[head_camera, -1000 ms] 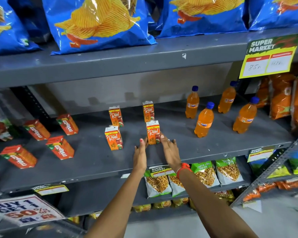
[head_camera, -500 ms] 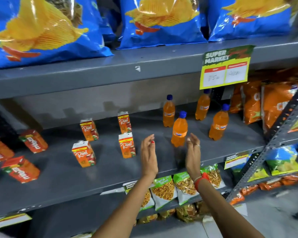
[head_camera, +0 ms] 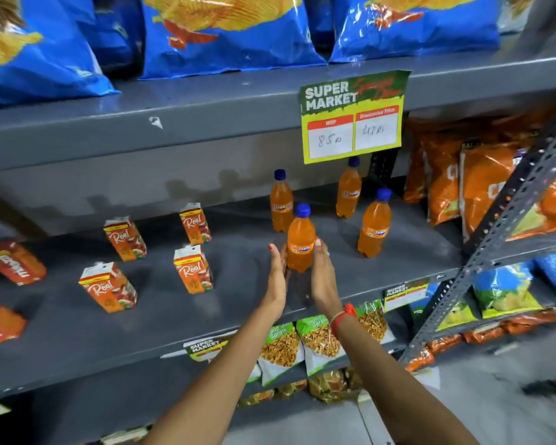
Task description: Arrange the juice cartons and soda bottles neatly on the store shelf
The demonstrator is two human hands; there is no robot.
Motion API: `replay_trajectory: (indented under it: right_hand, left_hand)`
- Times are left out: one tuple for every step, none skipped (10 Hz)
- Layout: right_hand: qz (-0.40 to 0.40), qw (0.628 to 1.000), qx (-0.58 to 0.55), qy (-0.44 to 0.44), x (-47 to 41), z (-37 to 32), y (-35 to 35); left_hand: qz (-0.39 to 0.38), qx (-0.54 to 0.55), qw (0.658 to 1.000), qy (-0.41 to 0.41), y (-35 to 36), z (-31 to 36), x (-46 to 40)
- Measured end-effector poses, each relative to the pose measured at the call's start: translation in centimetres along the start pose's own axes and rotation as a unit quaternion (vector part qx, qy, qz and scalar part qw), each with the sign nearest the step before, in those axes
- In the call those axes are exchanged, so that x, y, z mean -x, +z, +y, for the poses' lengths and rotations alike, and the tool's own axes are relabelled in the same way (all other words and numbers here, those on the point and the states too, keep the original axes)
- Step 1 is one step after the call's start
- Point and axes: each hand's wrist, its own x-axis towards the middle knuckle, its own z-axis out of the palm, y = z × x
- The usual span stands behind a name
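Note:
Several orange soda bottles with blue caps stand on the grey middle shelf point(head_camera: 238, 319). The front bottle point(head_camera: 299, 240) is upright between my palms: my left hand point(head_camera: 277, 277) presses its left side and my right hand point(head_camera: 324, 277) its right side. Other bottles stand behind it point(head_camera: 281, 203), at the back right point(head_camera: 349, 189) and to the right point(head_camera: 374, 224). Several orange juice cartons stand upright left of the bottles: front right point(head_camera: 193, 269), front left point(head_camera: 108, 287), back left point(head_camera: 125, 238), back right point(head_camera: 195, 223).
More red-orange cartons point(head_camera: 18, 263) lie flat at the shelf's far left. A yellow-green price sign point(head_camera: 352, 118) hangs from the upper shelf's edge above the bottles. Blue chip bags point(head_camera: 225, 33) fill the top shelf. Orange snack bags point(head_camera: 453, 181) and a slanted metal upright point(head_camera: 507, 216) stand on the right.
My hands left the front right carton, moved right and closed on the front soda bottle. The view has swung to the right.

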Motion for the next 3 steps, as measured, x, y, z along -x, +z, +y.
replay_trajectory:
  right_hand:
    - [-0.02, 1.0, 0.004, 0.02, -0.1, -0.2, -0.3]
    - [-0.031, 0.999, 0.017, 0.034, 0.5, -1.0, -0.5]
    - [-0.017, 0.999, 0.039, 0.029, 0.9, -2.2, -0.9]
  left_hand:
    - [-0.001, -0.003, 1.0, 0.016, 0.3, 0.0, 0.3]
    - [0.008, -0.023, 1.0, 0.011, 0.3, 0.2, 0.7]
    - [0.04, -0.068, 0.997, -0.002, 0.1, 0.2, 0.4]
